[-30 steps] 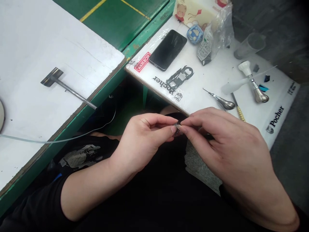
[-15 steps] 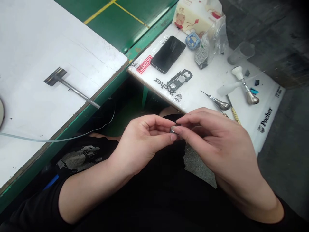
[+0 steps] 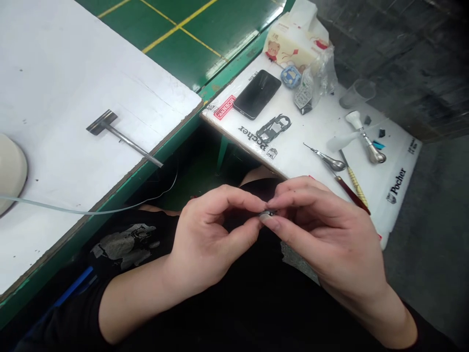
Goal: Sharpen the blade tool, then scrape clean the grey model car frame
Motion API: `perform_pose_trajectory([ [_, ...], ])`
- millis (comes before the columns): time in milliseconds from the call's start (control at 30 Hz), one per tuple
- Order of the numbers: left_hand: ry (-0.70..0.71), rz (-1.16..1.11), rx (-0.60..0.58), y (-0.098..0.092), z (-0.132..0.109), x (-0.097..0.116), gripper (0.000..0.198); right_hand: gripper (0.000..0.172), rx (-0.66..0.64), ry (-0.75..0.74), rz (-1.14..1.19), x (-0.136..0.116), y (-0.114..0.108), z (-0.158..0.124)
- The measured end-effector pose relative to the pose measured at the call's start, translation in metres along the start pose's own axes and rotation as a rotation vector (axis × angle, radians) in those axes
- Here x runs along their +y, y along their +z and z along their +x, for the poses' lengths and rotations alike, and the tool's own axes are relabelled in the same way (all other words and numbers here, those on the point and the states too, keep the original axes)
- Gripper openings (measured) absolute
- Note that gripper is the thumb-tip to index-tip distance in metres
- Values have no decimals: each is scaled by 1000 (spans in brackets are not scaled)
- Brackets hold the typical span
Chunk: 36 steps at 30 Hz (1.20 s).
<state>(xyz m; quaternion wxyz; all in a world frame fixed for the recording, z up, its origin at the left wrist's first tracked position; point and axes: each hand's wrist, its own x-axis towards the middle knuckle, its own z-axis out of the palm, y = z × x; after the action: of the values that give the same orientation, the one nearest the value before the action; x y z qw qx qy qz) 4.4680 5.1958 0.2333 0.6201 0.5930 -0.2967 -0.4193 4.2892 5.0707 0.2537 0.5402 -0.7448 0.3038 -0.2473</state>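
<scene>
The left hand (image 3: 208, 239) and right hand (image 3: 330, 230) pinch a tiny metal piece (image 3: 267, 213) between closed fingertips, just off the near edge of the white worktop (image 3: 293, 161), a close, steady hold suiting so small a part.

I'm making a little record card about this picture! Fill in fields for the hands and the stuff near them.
Left hand: left hand pinching a small metal piece
Right hand: right hand pinching the same piece from the other side
Nearest tools: dark red-handled tool, yellow-handled tool
Board: white Pocher board
On board: black smartphone, metal-handled awl
Behind: tissue pack with a bear picture
</scene>
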Motion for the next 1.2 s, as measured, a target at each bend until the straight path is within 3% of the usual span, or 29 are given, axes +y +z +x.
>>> perform_pose_trajectory([
  [233,91,-58,-21,-8,-9,-2,29,22,-1,-101,-17,-8,8,-5],
  [433,133,-49,-28,-10,-16,-1,25,52,6,-314,-108,-6,9,-10],
  [533,148,0,-27,-11,-21,2,16,57,8,-363,-212,-7,8,-15],
  [833,339,173,-16,-13,-26,7,18,39,44,-355,-238,-5,14,-21],
  [1033,547,200,-11,-15,-23,-4,27,36,70,-538,-239,-1,17,-15],
  [1200,513,156,-29,-18,-25,-7,26,38,41,-541,-258,-3,15,-16],
])
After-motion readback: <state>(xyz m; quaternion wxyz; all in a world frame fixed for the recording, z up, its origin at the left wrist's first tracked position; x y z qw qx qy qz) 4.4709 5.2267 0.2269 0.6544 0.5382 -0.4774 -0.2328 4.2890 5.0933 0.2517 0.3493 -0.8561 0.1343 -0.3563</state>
